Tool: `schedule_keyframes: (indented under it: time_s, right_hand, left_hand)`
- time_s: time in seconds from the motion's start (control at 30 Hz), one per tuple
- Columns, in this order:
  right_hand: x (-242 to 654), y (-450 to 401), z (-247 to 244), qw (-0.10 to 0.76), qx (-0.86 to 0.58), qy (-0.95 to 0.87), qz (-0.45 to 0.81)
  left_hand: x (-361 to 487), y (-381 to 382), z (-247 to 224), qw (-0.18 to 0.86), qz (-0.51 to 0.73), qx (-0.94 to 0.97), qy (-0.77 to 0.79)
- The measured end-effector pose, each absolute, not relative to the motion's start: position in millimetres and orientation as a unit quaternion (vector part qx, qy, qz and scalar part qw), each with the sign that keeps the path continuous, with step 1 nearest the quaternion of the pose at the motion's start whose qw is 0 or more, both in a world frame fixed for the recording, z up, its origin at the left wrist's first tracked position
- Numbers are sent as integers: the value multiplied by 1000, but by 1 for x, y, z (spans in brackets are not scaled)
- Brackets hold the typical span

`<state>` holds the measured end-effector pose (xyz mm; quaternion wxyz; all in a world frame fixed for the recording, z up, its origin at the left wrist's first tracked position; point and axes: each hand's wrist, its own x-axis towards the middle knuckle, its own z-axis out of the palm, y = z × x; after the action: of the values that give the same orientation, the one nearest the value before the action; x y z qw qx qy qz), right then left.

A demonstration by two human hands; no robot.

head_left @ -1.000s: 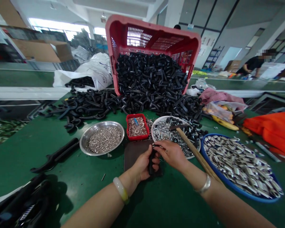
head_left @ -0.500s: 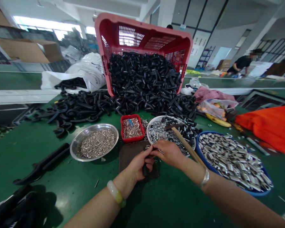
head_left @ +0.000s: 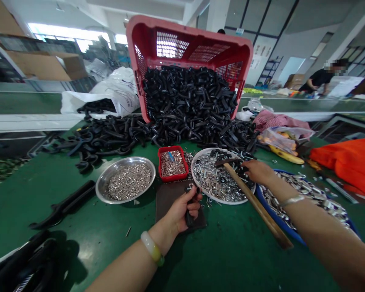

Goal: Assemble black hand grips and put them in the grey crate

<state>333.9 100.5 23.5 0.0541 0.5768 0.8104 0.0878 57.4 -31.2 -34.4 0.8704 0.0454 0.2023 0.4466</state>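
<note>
My left hand (head_left: 182, 209) is wrapped around a black plastic part (head_left: 189, 219), held above a dark square pad (head_left: 166, 207). Much of that part is hidden by the fingers. Over the right side of a white plate (head_left: 220, 201), my right hand (head_left: 258, 172) has its fingertips bent together among black-headed bolts (head_left: 243, 156); what they pinch cannot be made out. A hammer (head_left: 255, 198) with a wooden handle lies across the plate's right side, on top of bolts and small metal pieces.
A steel bowl (head_left: 99, 190) of small metal pieces and a red box (head_left: 174, 177) of pins stand left of the plate. Metal clips fill a blue basin (head_left: 301, 239) at right. Behind, a tipped red crate (head_left: 246, 61) spills black parts. A person (head_left: 319, 81) stands far right.
My right hand has left my left hand and moved right to the black-headed bolts at the plate's edge. My left hand still holds the black part. The view has shifted slightly.
</note>
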Motion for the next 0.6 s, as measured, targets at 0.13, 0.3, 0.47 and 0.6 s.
schedule_keyframes:
  time_s: [0.13, 0.3, 0.47, 0.6]
  right_hand:
    - [286, 52, 36, -212, 538, 815, 36]
    - [217, -3, 26, -346, 411, 839, -84]
    - [192, -12, 29, -281, 342, 896, -30]
    - [176, -21, 39, -222, 343, 910, 66]
  left_hand:
    - [56, -32, -33, 883, 438, 20, 168]
    - [51, -30, -33, 885, 441, -6, 152]
    - [41, -24, -36, 882, 439, 44, 166]
    - [37, -18, -37, 863, 461, 100, 182]
